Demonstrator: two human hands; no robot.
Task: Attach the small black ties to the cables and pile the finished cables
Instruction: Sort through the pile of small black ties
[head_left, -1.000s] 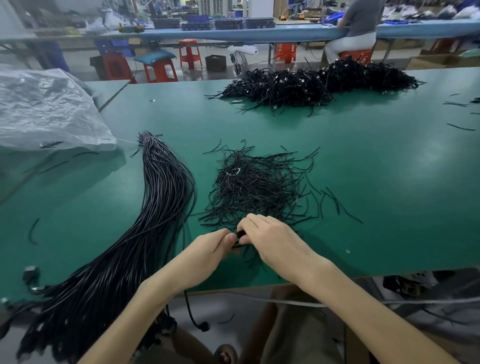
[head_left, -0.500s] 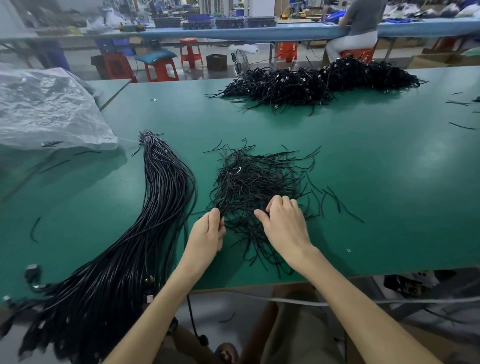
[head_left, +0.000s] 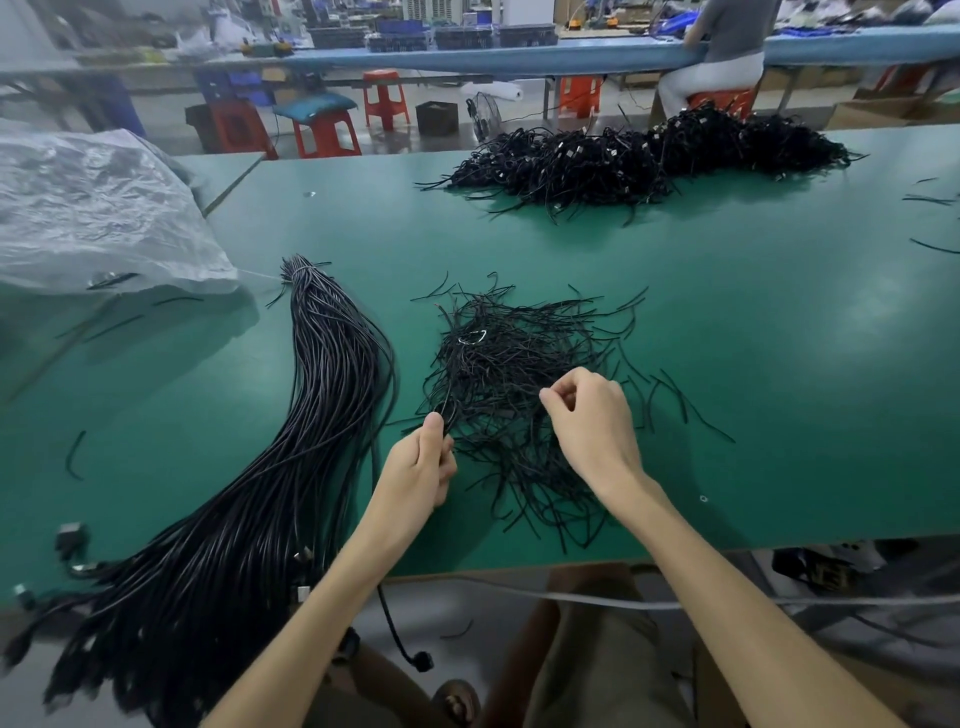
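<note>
Far left on the green bench (head_left: 779, 364) there's a big crumpled clear plastic bag (head_left: 93, 213). Just right of it lies a fat bundle of long black cables (head_left: 291, 467), tied together at its far end and fanning out toward the near edge, where the plugs hang over the side. A few loose bits of black tie sit on the bench left of that bundle.

Next is the left hand (head_left: 415, 473), near the front edge and just right of the bundle. Its fingers are curled in with the thumb pressed on top, pinching what looks like a looped cable (head_left: 448, 410) that sticks up past the thumb and into the edge of the ties. Another black lead with a plug dangles off the bench under that forearm.

In the middle is the messy pile of small black ties (head_left: 509, 353), spread flat, with strays trailing off to the right. The right hand (head_left: 592, 421) sits on the near-right part of that pile, fingers curled, thumb and forefinger tips close together. Honestly can't tell if it has a tie pinched or not.

Far side, right of centre, is the heap of finished cables (head_left: 649, 156), well apart from both hands. Behind it are red stools (head_left: 324, 137) and a person (head_left: 727, 47) seated at a blue table.
</note>
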